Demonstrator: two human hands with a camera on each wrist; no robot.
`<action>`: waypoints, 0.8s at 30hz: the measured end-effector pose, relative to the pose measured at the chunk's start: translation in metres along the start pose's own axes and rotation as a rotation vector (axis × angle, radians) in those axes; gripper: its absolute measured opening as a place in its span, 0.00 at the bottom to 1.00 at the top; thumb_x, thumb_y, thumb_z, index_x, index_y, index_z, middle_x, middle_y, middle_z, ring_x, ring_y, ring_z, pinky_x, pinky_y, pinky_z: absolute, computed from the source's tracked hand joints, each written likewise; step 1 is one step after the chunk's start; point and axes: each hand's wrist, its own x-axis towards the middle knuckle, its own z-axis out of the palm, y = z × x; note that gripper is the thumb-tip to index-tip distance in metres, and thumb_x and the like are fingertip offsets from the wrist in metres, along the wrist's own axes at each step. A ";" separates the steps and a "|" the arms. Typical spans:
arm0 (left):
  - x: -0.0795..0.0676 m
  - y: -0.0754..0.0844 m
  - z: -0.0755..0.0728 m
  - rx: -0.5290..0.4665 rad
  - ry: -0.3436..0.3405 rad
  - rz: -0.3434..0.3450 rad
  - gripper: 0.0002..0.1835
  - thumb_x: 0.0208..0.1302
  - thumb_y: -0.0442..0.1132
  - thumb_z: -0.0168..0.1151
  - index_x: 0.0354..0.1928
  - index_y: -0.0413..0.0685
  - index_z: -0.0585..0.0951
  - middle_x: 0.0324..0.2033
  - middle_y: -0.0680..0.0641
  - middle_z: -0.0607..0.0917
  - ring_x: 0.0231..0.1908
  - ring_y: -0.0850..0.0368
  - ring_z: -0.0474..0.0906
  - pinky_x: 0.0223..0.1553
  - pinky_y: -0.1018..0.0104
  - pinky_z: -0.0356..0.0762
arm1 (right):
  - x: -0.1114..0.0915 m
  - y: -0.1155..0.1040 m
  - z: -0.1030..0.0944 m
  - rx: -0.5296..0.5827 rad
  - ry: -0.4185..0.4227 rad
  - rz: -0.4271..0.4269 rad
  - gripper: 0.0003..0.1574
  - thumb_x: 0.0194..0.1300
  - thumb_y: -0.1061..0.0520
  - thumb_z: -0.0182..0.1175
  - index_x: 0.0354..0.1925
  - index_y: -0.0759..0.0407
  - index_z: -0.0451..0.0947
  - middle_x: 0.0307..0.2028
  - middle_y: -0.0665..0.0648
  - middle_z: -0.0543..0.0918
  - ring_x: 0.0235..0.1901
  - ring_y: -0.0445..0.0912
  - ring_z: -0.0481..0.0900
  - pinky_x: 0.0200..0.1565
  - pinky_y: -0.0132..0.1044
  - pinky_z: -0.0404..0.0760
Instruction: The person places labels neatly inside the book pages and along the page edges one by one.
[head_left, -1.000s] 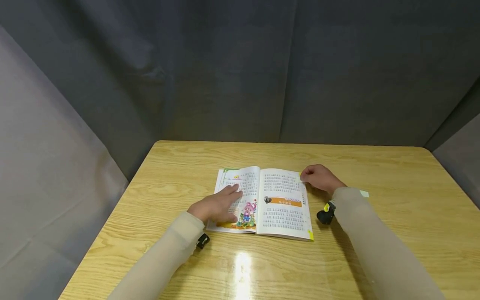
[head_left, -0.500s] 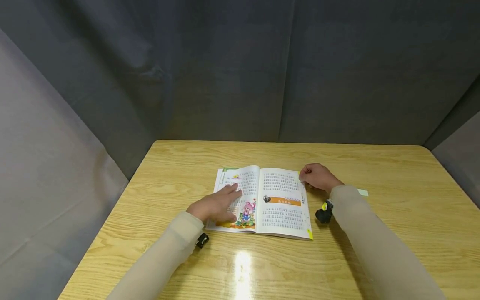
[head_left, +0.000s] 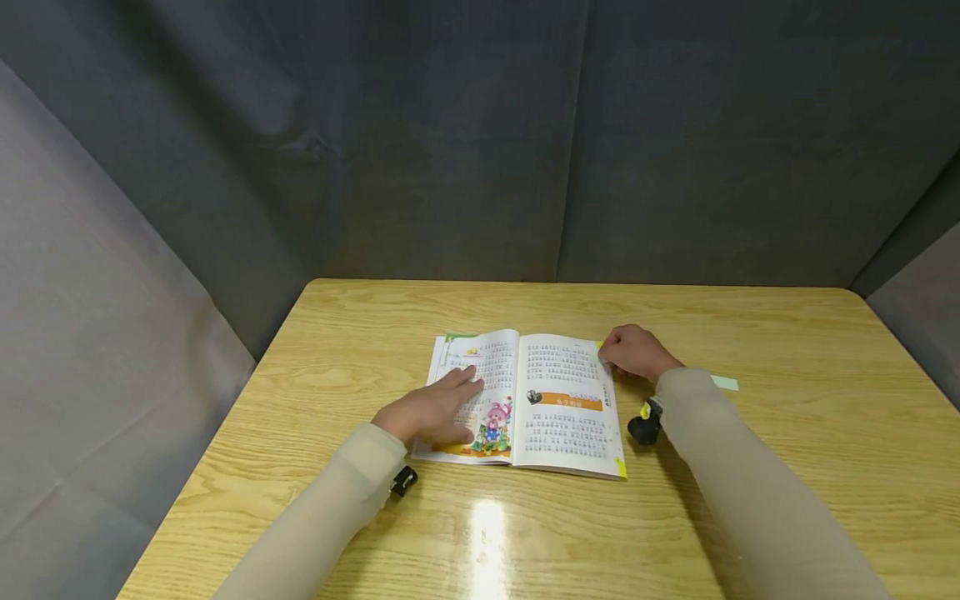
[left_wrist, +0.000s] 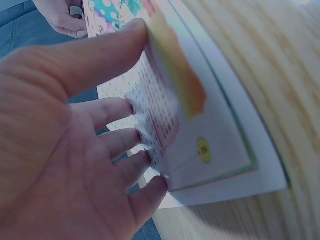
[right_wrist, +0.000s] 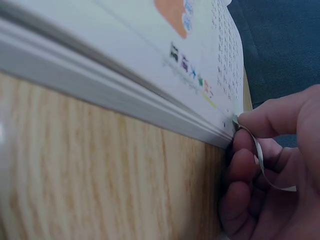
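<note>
An open book (head_left: 566,442) with printed text and a cartoon pink figure lies on the wooden table. My left hand (head_left: 433,408) rests on its left page, fingers spread; in the left wrist view the fingertips touch the paper. At the upper right edge of the right page, my right hand (head_left: 636,350) pinches a thin pale sticky note (right_wrist: 259,152) between thumb and forefinger. The right wrist view shows this note nearly edge-on, curving down past the fingers, its upper end at the page edge. The other fingers are curled under, beside the stack of pages.
A pale green paper strip (head_left: 724,383) lies on the table (head_left: 810,433) just beyond the right sleeve. Dark grey curtain (head_left: 450,167) hangs behind the table's far edge, with a lighter cloth (head_left: 90,333) to the left.
My right forearm has shifted slightly left, so more of the green strip on the table shows. The left hand and book stay essentially as they were.
</note>
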 end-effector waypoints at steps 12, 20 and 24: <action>0.000 0.000 0.000 0.006 0.000 0.001 0.44 0.68 0.48 0.63 0.79 0.57 0.51 0.81 0.53 0.40 0.80 0.52 0.35 0.79 0.51 0.50 | 0.001 0.000 -0.001 -0.002 -0.025 0.001 0.10 0.64 0.56 0.54 0.39 0.61 0.75 0.21 0.51 0.74 0.24 0.46 0.72 0.28 0.36 0.71; 0.000 0.001 0.000 0.020 0.004 0.001 0.44 0.68 0.48 0.63 0.79 0.56 0.52 0.81 0.52 0.41 0.80 0.51 0.36 0.79 0.51 0.50 | -0.001 -0.002 -0.001 -0.021 -0.013 0.008 0.11 0.67 0.55 0.54 0.42 0.62 0.76 0.25 0.53 0.77 0.26 0.46 0.73 0.30 0.35 0.72; 0.000 0.001 0.000 0.024 0.001 -0.002 0.44 0.68 0.48 0.63 0.79 0.56 0.52 0.81 0.52 0.41 0.80 0.51 0.36 0.79 0.52 0.50 | -0.001 -0.003 -0.001 -0.025 -0.014 0.004 0.12 0.69 0.55 0.54 0.43 0.63 0.76 0.28 0.54 0.77 0.27 0.46 0.73 0.31 0.35 0.73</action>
